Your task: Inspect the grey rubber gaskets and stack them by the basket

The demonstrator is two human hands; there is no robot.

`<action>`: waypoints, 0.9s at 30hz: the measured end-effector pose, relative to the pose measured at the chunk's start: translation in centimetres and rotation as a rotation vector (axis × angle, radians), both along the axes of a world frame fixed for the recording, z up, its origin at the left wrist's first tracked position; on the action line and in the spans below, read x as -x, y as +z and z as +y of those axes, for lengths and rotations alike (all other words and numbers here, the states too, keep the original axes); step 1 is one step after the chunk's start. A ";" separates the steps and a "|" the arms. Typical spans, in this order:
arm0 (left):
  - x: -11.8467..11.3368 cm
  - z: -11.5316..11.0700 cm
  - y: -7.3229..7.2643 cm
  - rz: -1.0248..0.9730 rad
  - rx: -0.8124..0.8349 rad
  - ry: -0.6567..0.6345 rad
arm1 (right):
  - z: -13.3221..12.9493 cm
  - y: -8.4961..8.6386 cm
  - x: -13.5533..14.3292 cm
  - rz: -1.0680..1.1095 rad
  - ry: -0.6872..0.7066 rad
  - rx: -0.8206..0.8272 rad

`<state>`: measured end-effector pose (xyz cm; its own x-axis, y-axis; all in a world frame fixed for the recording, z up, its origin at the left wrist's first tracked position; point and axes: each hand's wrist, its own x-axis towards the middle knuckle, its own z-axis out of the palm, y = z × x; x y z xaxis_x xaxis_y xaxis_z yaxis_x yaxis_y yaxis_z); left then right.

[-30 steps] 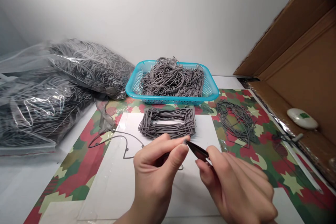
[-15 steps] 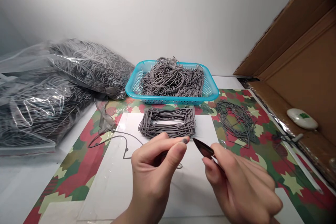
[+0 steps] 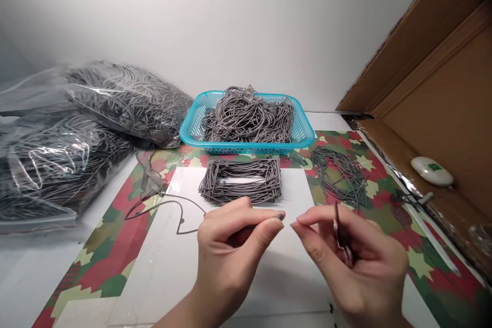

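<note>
One smooth sheet [image 3: 103,246] in red, green and pale yellow patches covers much of the table, with brown cardboard [image 3: 442,77] standing along the right side. A plain white sheet [image 3: 154,277] lies on the patterned one, beneath both hands. At left, two bulging clear plastic bags, a front bag [image 3: 49,174] and a rear bag [image 3: 126,97], are glossy, creased and packed with thin grey strands. Beyond the hands stands a blue plastic basket [image 3: 246,146], rounded and perforated, heaped with tangled grey loops.

The left hand [image 3: 230,246] pinches thumb against forefinger; the right hand [image 3: 357,266] has its thumb and forefinger tips almost together, anything between them too small to tell. A neat rectangular stack [image 3: 215,189] of slim grey frames sits just past the left hand, and a looser grey heap [image 3: 355,189] past the right. Left of the left hand, a thin curved grey outline [image 3: 182,221] runs behind it. A dark pointed tool [image 3: 344,246] lies upright within the right hand's fingers. Smallest, a rounded grey bit [image 3: 281,216] pokes from the left fingertips, facing the right hand's, just apart.
</note>
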<state>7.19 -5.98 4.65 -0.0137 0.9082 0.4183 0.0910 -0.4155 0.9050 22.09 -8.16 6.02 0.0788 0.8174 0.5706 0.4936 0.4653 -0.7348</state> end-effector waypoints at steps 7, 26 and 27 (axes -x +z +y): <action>0.0 0.2 -0.2 0.092 -0.134 -0.007 | 0.1 -0.2 -0.1 -0.080 0.033 -0.073; 0.2 0.5 -1.0 0.413 -0.475 0.126 | 0.9 -0.2 0.0 -0.015 0.132 0.159; 0.2 0.4 -1.1 0.421 -0.477 0.135 | 0.9 -0.3 0.1 -0.028 0.129 0.149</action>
<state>7.01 -5.53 3.59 0.1382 0.6230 0.7699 0.4770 -0.7231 0.4995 22.03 -7.30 5.74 -0.0458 0.8953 0.4431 0.4583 0.4130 -0.7871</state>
